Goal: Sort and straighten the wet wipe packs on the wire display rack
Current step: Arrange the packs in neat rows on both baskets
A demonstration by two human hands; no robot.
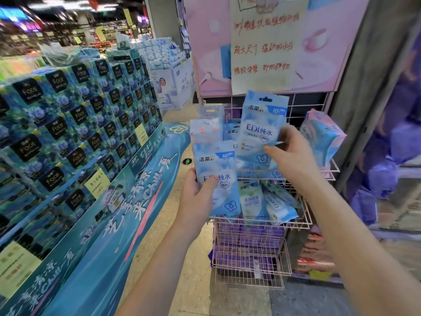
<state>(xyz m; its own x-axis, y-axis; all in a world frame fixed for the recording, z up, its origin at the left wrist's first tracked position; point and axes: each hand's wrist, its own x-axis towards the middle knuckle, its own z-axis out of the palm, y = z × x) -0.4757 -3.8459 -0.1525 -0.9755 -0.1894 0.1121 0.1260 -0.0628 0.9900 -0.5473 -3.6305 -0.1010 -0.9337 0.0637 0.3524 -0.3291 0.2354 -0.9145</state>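
A pink wire display rack (pixel 303 221) stands in front of me with several baskets. My left hand (pixel 196 199) grips a blue wet wipe pack (pixel 218 169) by its lower left, upright, just left of the middle basket. My right hand (pixel 289 156) pinches a second, identical blue pack (pixel 262 126) at its right edge and holds it upright above the upper basket. More blue packs and a green pack (pixel 250 199) lie tilted in the middle basket. Pink-patterned packs (pixel 206 130) stand at the upper left.
A thick pink-and-blue pack (pixel 323 135) leans at the rack's upper right. Purple packs (pixel 246 240) fill the lower baskets. A tall stack of blue tissue boxes (pixel 75 124) rises at my left. A pink sign board (pixel 264 44) stands behind the rack. Tan floor lies between.
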